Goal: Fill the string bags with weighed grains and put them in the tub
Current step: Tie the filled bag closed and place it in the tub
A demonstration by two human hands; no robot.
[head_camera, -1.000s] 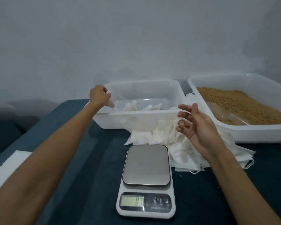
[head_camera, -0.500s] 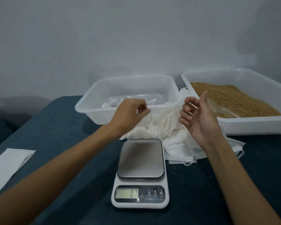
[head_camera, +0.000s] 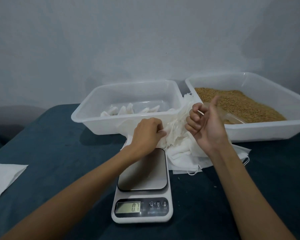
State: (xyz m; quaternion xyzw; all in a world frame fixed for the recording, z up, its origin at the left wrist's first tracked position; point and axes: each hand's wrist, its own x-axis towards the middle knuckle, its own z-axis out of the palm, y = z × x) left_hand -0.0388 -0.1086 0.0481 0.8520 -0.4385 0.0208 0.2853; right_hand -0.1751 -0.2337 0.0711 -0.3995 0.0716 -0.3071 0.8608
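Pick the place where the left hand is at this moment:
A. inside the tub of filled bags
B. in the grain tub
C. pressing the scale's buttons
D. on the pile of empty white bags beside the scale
D: the left hand grips the pile of empty white bags, behind the scale and in front of the tub.
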